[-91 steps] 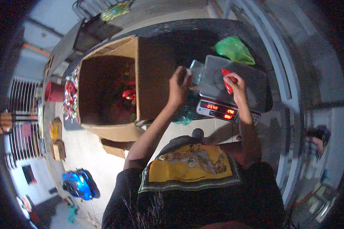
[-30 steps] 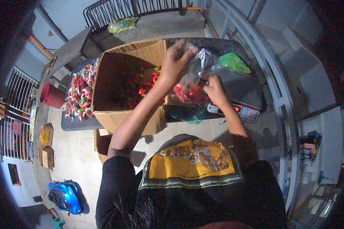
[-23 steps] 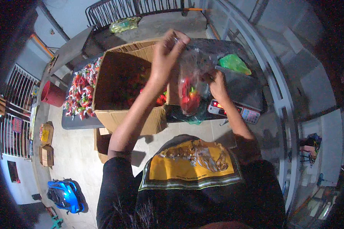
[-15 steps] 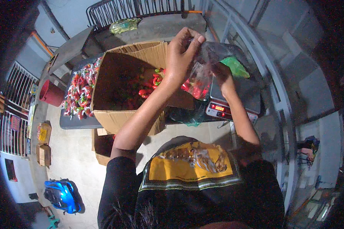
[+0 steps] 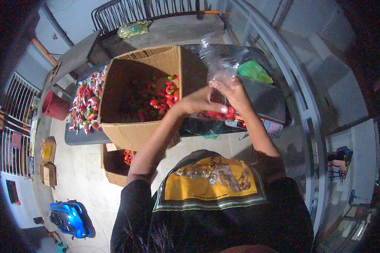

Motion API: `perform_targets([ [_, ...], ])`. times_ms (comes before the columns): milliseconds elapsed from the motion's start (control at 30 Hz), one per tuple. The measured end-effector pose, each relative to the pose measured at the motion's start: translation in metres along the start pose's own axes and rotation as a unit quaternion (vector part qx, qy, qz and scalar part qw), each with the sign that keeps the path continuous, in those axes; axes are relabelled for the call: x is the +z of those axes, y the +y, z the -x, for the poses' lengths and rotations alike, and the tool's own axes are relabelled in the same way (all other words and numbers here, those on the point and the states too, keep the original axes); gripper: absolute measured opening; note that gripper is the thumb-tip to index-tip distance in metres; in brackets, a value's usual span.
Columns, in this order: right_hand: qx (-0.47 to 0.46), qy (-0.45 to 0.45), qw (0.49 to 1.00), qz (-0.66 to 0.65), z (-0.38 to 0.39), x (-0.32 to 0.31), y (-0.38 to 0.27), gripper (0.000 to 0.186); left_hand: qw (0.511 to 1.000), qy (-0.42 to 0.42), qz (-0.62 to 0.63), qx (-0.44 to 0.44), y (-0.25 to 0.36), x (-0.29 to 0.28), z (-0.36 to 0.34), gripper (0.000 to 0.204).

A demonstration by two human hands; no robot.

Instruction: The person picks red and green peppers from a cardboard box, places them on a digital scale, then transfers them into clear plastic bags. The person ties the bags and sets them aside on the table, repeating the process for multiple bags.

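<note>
A clear plastic bag of red chili peppers (image 5: 213, 114) is between my hands, over the near edge of the table beside the scale. My right hand (image 5: 235, 93) is closed round the gathered middle of the bag, and its loose clear top (image 5: 211, 59) stands up above the fingers. My left hand (image 5: 198, 102) curls against the bag from the left, thumb along its front; its other fingers are partly hidden. Just below the right wrist, a digital scale (image 5: 272, 127) with a red lit display is partly covered by my hand and the peppers.
A large open cardboard box (image 5: 135, 131) holding red and green peppers stands left of my hands. Many filled pepper bags (image 5: 88, 101) lie beyond it. A green plastic bag (image 5: 255, 71) rests at the table's far right. Under the table sits another box (image 5: 116, 178) with peppers.
My left hand has come down from the raised top of the bag to its lower part. My right hand has moved left and now grips the bag's middle.
</note>
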State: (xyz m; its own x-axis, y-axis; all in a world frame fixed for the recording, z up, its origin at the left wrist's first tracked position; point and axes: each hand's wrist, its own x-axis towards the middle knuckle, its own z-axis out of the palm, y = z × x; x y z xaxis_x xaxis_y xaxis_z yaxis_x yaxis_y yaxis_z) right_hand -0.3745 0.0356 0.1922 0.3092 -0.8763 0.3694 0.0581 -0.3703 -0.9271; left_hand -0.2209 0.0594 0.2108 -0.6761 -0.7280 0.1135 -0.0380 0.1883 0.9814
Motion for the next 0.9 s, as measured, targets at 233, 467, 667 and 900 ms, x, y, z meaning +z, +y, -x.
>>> perform_targets([
  [233,0.028,-0.030,0.999,0.004,0.001,-0.030,0.018,0.030,0.997,-0.014,0.063,-0.050,-0.047,0.047,-0.034,0.047],
  [467,0.078,0.038,0.995,0.043,-0.029,-0.097,-0.057,0.025,0.998,-0.037,0.000,-0.054,-0.064,0.058,-0.057,0.040],
  [667,0.076,-0.026,0.995,-0.050,-0.002,-0.141,-0.006,0.038,0.986,0.007,0.165,-0.001,-0.062,0.076,-0.093,0.037],
  [900,0.052,-0.004,0.996,-0.071,-0.018,-0.158,0.023,0.026,0.993,-0.010,0.115,-0.035,-0.080,0.084,-0.108,0.038],
])
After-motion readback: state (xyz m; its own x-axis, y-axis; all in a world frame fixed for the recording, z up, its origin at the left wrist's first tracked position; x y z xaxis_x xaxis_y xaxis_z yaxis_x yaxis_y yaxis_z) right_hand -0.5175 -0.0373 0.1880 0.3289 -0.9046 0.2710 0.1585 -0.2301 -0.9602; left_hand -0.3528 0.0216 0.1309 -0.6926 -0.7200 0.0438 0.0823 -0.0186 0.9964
